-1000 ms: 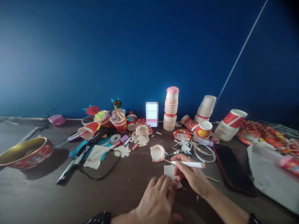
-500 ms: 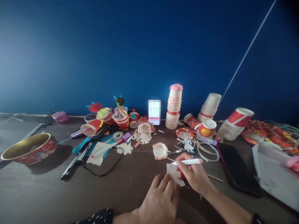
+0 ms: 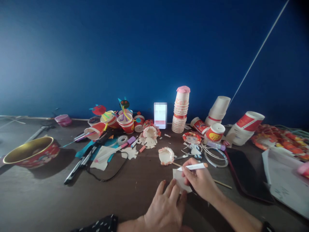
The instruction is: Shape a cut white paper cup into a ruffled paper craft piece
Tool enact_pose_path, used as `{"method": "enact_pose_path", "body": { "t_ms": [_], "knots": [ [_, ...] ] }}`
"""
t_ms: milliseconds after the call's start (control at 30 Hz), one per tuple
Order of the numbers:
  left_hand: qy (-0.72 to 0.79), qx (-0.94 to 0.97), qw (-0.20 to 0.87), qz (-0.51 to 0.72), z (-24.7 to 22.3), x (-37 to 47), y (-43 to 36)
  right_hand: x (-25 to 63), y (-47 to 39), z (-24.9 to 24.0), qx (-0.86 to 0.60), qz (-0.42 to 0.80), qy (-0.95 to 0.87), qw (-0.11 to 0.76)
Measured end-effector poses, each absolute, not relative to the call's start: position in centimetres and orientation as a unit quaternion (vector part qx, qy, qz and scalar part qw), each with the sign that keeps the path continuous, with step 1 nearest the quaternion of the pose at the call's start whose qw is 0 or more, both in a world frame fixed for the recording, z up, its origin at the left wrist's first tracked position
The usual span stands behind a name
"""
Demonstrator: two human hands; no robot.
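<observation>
A small piece of white paper lies on the dark table in front of me. My left hand is laid flat, its fingertips pressing the paper's lower left edge. Between the fingers of my right hand is a white marker with an orange end, its tip low over the paper's upper part. Whether the tip touches is too small to tell. Just beyond the paper sits a cut paper cup piece with a curled rim, with scissors beside it, partly hidden behind my right hand.
A tall stack of paper cups stands near the blue wall. Coiled clear tubing and a dark tablet lie right. A gold-lined bowl and a black cable are left. A wooden stick lies by my right wrist.
The whole view has shifted very slightly. Both hands keep nearly the same place on the paper, and the marker's tilt has changed a little.
</observation>
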State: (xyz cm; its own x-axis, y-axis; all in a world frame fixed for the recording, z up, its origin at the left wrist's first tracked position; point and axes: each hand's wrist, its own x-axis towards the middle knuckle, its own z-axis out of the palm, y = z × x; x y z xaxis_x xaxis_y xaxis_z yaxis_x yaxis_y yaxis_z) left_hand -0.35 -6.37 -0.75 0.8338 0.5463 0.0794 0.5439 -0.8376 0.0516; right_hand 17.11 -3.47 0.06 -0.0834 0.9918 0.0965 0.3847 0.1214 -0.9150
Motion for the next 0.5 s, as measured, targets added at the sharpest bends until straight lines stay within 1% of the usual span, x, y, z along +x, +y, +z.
{"method": "enact_pose_path", "body": {
  "t_ms": [300, 500],
  "knots": [
    [0.294, 0.955, 0.028, 0.033, 0.06, -0.19, -6.45, 17.06, -3.54, 0.27, -0.552, 0.362, -0.64, 0.393],
    [0.291, 0.956, 0.018, 0.043, -0.18, -0.16, -6.41, 16.98, -3.51, 0.47, -0.559, 0.358, -0.639, 0.39]
  ]
}}
